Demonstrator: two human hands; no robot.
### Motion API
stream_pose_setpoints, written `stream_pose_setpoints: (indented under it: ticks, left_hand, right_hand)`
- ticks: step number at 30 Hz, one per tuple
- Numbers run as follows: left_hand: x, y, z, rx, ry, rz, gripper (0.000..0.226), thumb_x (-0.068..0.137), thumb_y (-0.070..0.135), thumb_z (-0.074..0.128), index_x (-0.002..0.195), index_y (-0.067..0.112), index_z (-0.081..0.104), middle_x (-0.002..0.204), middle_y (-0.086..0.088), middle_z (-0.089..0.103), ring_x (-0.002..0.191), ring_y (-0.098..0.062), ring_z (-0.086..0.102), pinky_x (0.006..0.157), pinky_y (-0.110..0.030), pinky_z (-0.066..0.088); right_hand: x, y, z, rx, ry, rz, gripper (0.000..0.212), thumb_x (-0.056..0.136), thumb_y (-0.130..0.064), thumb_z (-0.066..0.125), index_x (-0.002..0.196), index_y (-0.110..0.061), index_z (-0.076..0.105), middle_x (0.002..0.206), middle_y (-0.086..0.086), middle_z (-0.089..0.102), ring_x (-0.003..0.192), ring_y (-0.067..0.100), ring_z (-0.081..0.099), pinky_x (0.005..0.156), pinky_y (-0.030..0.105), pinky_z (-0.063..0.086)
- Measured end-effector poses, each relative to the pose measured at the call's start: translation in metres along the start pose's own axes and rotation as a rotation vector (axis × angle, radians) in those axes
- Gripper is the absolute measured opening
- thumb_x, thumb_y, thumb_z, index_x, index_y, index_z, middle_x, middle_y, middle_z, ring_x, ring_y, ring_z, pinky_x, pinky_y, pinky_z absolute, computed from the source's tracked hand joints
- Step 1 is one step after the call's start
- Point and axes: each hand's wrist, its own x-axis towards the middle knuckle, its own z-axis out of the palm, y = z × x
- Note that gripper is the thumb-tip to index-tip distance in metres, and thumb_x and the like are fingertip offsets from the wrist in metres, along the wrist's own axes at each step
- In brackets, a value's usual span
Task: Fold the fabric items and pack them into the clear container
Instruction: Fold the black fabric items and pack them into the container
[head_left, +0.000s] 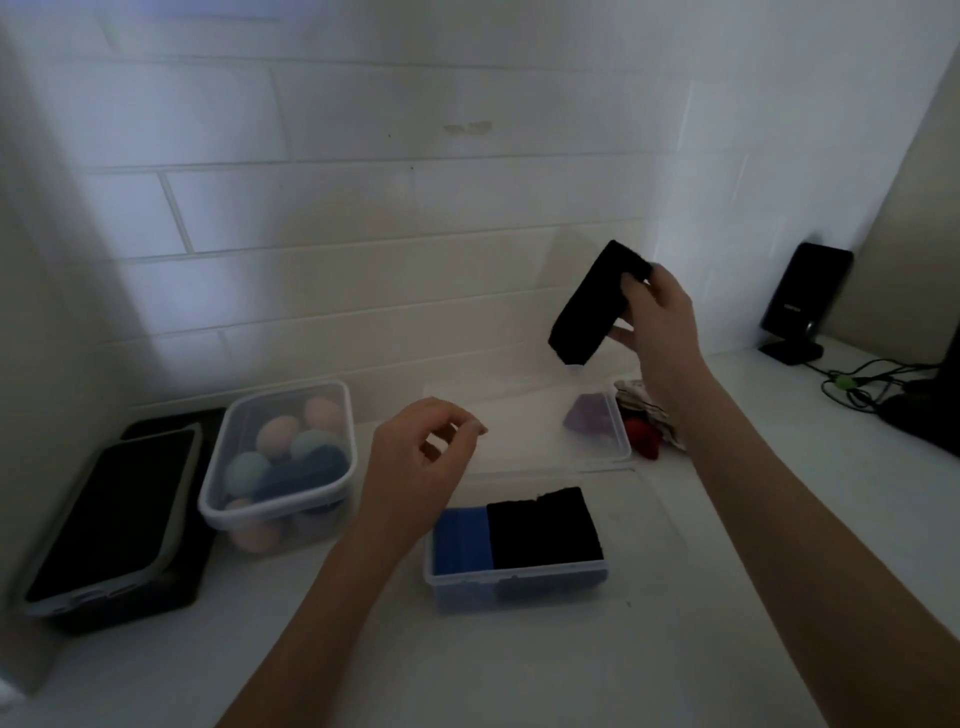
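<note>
I see my right hand (657, 317) raised in the right half of the frame, above the counter (701, 597), pinching a folded black fabric (597, 304) between thumb and fingers near its upper end. The piece hangs tilted, its lower end pointing down and to the left, clear of everything below it.

My left hand (421, 457) hovers in the middle of the frame with its fingers loosely curled and thumb near the fingertips, grasping nothing.

Just right of my left forearm, low in the centre, sits the clear container (519, 584) on the counter. Inside it a folded blue fabric (462, 540) lies on the left and a folded black stack (545, 530) lies on the right, the two touching side by side.

Behind the container, a flat clear lid (597, 447) rests on the counter, and something purple (589, 413) shows through or on its far right corner; I cannot tell which. Just right of it, partly hidden by my right forearm, lie a pale patterned cloth (639, 397) and a red cloth (644, 439).

At left of centre stands a second clear tub (280, 467) filled with pastel and blue balls (275, 436). Further left, a dark phone (109, 514) lies on a black pad. At the right edge, a small black speaker (802, 296) stands against the tiled wall (363, 208), with cables (862, 384) beside it.
</note>
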Motion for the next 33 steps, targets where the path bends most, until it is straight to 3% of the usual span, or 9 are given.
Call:
stream_pose_setpoints:
  ticks: [3,7,12,17,20,23,29,31,33]
  left_hand:
    - [0.014,0.018,0.003,-0.066,0.056,-0.017,0.019,0.081,0.029,0.058,0.098,0.023,0.063,0.095,0.014,0.063,0.088,0.000,0.060,0.072,-0.008,0.046]
    - [0.037,0.036,0.019,-0.039,-0.171,-0.096,0.054,0.088,0.039,0.057,0.137,0.025,0.039,0.136,0.007,0.048,0.124,-0.007,0.045,0.104,-0.022,0.036]
    - [0.045,0.036,0.026,-0.169,-0.247,-0.175,0.018,0.088,0.029,0.060,0.105,0.021,0.062,0.095,0.002,0.071,0.087,-0.017,0.067,0.076,-0.025,0.053]
    - [0.038,0.031,0.028,-0.417,-0.215,-0.276,0.015,0.083,0.014,0.067,0.090,0.027,0.064,0.076,0.007,0.073,0.073,-0.016,0.072,0.065,-0.025,0.056]
    - [0.037,0.031,0.028,-0.529,-0.215,-0.345,0.019,0.083,0.012,0.066,0.099,0.023,0.063,0.083,0.005,0.074,0.074,-0.017,0.073,0.064,-0.022,0.056]
    - [0.034,0.029,0.029,-0.549,-0.274,-0.406,0.025,0.085,0.012,0.063,0.110,0.015,0.060,0.094,-0.001,0.073,0.081,-0.018,0.073,0.070,-0.024,0.058]
    - [0.033,0.025,0.028,-0.691,-0.369,-0.507,0.024,0.097,0.023,0.043,0.105,0.014,0.063,0.097,-0.007,0.075,0.095,-0.025,0.070,0.084,-0.035,0.057]
    - [0.033,0.025,0.029,-0.715,-0.339,-0.504,0.027,0.098,0.021,0.039,0.103,0.011,0.064,0.090,-0.007,0.075,0.089,-0.025,0.071,0.080,-0.035,0.057]
    - [0.034,0.026,0.028,-0.753,-0.294,-0.515,0.027,0.098,0.018,0.039,0.105,0.007,0.063,0.086,-0.008,0.075,0.083,-0.024,0.072,0.075,-0.032,0.059]
  right_hand:
    - [-0.030,-0.023,0.010,0.108,-0.084,0.033,0.018,0.096,-0.012,0.045,0.101,-0.019,0.061,0.090,-0.003,0.065,0.080,0.011,0.067,0.067,0.025,0.057]
    - [-0.060,-0.032,0.025,0.169,-0.194,0.063,0.019,0.097,-0.013,0.044,0.100,-0.020,0.062,0.095,0.003,0.067,0.080,0.015,0.069,0.073,0.033,0.057]
    - [-0.071,-0.032,0.033,0.150,-0.269,0.022,0.022,0.097,-0.012,0.042,0.107,-0.015,0.062,0.115,0.024,0.064,0.100,0.028,0.064,0.086,0.042,0.053]
    - [-0.063,-0.020,0.031,0.026,-0.402,0.051,0.023,0.096,-0.019,0.047,0.115,-0.013,0.058,0.117,0.012,0.067,0.109,0.023,0.064,0.093,0.033,0.052]
    - [-0.062,-0.011,0.029,-0.108,-0.532,0.077,0.031,0.090,-0.015,0.059,0.120,-0.009,0.058,0.115,0.016,0.067,0.103,0.024,0.065,0.092,0.039,0.052]
    - [-0.060,-0.005,0.029,-0.138,-0.513,0.055,0.025,0.088,-0.008,0.062,0.112,0.000,0.063,0.109,0.032,0.064,0.088,0.037,0.062,0.080,0.044,0.045]
    - [-0.056,-0.007,0.022,-0.077,-0.484,0.004,0.015,0.085,-0.003,0.064,0.092,-0.015,0.068,0.077,-0.003,0.070,0.066,0.008,0.061,0.052,0.016,0.044]
    - [-0.059,-0.010,0.021,-0.074,-0.574,-0.027,0.023,0.086,0.001,0.061,0.102,-0.015,0.065,0.079,-0.010,0.070,0.071,0.002,0.063,0.057,0.013,0.047]
    - [-0.060,-0.011,0.020,-0.138,-0.664,-0.075,0.033,0.086,0.005,0.058,0.111,-0.016,0.063,0.098,-0.007,0.072,0.095,0.003,0.065,0.076,0.017,0.052]
